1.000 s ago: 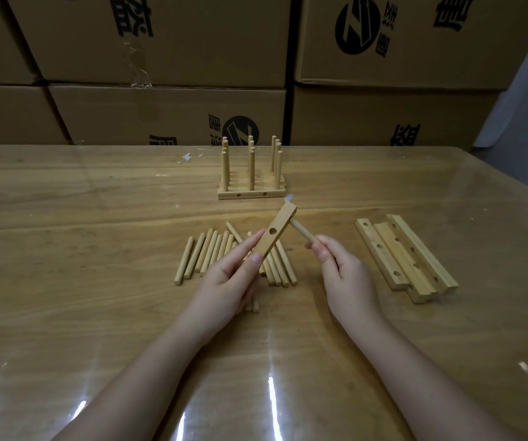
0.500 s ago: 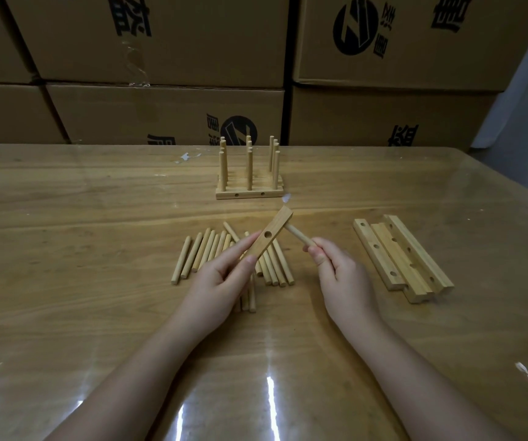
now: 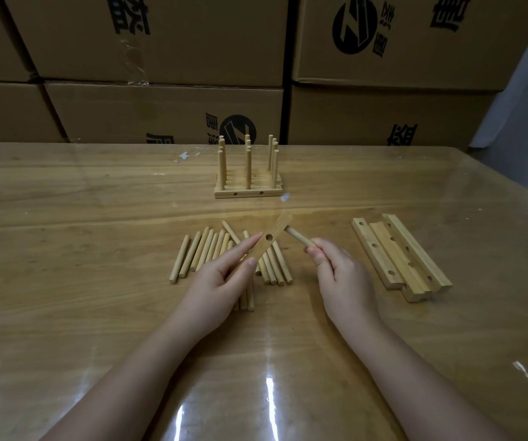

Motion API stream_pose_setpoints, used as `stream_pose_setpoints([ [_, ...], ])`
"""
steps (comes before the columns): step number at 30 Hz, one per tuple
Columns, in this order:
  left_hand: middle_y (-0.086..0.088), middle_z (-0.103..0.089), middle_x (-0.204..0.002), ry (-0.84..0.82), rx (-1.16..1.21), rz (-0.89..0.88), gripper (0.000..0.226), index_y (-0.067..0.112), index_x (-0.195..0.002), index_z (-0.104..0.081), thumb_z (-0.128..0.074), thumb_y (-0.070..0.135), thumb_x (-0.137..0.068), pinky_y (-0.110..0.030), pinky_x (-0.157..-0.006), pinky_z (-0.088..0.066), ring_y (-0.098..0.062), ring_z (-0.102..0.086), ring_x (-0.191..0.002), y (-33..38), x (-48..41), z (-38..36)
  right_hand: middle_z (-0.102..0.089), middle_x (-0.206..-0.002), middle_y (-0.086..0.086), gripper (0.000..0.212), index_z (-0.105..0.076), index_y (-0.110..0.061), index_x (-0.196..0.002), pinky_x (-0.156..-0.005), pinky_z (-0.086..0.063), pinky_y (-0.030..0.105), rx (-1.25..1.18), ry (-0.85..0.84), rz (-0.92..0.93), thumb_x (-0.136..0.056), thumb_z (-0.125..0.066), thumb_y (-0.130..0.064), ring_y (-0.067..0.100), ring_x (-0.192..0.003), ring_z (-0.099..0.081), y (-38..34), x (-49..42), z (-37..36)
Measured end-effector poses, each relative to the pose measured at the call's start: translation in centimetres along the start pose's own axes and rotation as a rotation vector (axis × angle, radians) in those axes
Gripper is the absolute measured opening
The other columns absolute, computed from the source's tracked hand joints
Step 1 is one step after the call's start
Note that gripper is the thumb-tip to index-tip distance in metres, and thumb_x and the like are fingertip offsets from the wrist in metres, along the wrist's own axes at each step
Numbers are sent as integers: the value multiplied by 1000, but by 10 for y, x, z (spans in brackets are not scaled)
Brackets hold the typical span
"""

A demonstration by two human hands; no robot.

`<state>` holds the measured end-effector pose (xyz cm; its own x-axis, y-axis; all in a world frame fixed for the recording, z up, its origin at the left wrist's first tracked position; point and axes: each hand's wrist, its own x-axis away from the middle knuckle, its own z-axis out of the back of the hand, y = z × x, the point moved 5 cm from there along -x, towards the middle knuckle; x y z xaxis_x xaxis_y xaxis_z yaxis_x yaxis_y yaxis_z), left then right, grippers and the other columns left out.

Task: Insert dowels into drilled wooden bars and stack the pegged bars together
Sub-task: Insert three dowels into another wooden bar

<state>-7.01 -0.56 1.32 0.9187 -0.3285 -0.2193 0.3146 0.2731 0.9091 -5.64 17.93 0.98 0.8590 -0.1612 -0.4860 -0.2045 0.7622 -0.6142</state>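
Tabletop (image 3: 65,281): left hand (image 3: 215,288) pinches one bar (image 3: 272,238), right hand (image 3: 342,275) grips dowel (image 3: 299,238); three loose bars (image 3: 399,259).

Printed cardboard boxes (image 3: 160,43) stand stacked behind the wooden counter (image 3: 65,281). A glossy clear sheet (image 3: 466,329) covers the counter. White flecks (image 3: 186,155) lie near its far edge.

The scene is lit dimly and warmly from overhead. White streaks of glare are thrown back by the glossy surface (image 3: 65,313) near the lower edge. Only soft, faint shadows are cast beneath the loose dowels (image 3: 199,249). The cartons (image 3: 160,36) are darkened toward the corners, where straight lines are bowed. The upper end of the raised bar (image 3: 277,229) is blurred.
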Motion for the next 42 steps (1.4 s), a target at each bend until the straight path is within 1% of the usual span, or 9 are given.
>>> stream_pose_setpoints([
  [6, 34, -64, -77, -11, 8, 11, 41, 46, -128, -45, -48, 19, -97, -9, -51, -35, 7, -52, -56, 2, -1, -4, -58, -76, -8, 20, -67, -18, -103, -53, -36, 22, 14, 5, 6, -96, -48, -21, 10, -67, -51, -1, 0, 0],
  [8, 32, -42, -101, -5, 37, 4, 42, 43, -130, -45, -49, 18, -97, -11, -89, -21, 10, -22, -95, 3, 1, -5, -61, -77, -6, 20, -67, -17, -103, -54, -38, 26, -2, 7, 7, -96, -48, -21, 12, -67, -53, -2, 0, 0],
  [13, 26, -33, -101, -9, 39, -11, 42, 43, -130, -43, -49, 17, -97, -17, -92, -28, 11, -33, -102, 8, 2, -4, -59, -69, -10, 20, -67, -20, -101, -50, -36, 18, -56, -15, -15, -96, -47, -22, 4, -62, -52, 0, 1, 0],
  [20, 20, -47, -106, -13, 1, -29, 43, 41, -131, -42, -48, 16, -97, 0, -58, -38, 17, -52, -60, 7, 3, -3, -46, -47, -12, 20, -63, -28, -87, -42, -31, 16, -164, -34, -71, -96, -45, -26, 4, -47, -44, 6, 0, -2],
  [23, 27, -45, -107, -26, 12, -39, 42, 47, -129, -41, -48, 20, -97, -7, -54, -36, 18, -58, -83, 4, 2, -5, -49, -50, -20, 19, -63, -30, -92, -40, -29, 15, -203, -47, -69, -97, -44, -28, 4, -44, -42, 6, 0, -3],
  [24, 33, -37, -105, -17, 4, -34, 42, 51, -128, -41, -48, 23, -97, -23, -78, -45, 17, -48, -98, 2, 1, -5, -49, -51, -22, 19, -63, -29, -97, -41, -29, 14, -217, -55, -74, -97, -44, -29, 3, -44, -42, 6, 0, -4],
  [26, 32, -40, -106, -4, -21, -18, 42, 57, -126, -39, -47, 28, -97, -3, -76, -15, 14, -36, -103, -3, 2, -6, -52, -56, -24, 20, -60, -31, -108, -42, -32, 13, -266, -66, -97, -96, -44, -30, 1, -47, -45, 5, -1, -6],
  [28, 25, -42, -60, 3, -10, 6, 40, 55, -128, -42, -46, 30, -96, -8, -58, -32, 7, -36, -57, -6, 0, -6, -54, -62, -25, 24, -53, -32, -118, -44, -35, 12, -365, -77, -120, -95, -46, -31, -2, -50, -46, 4, -2, -7],
  [42, 8, -48, -53, 71, 153, 94, 31, 41, -126, -49, -40, 28, -100, -15, -41, -35, -3, -42, -42, -12, -4, -1, -56, -65, 0, 18, -51, -34, -80, -47, -38, 22, -349, 57, -156, -95, -47, -26, 6, -52, -47, 5, -3, 4],
])
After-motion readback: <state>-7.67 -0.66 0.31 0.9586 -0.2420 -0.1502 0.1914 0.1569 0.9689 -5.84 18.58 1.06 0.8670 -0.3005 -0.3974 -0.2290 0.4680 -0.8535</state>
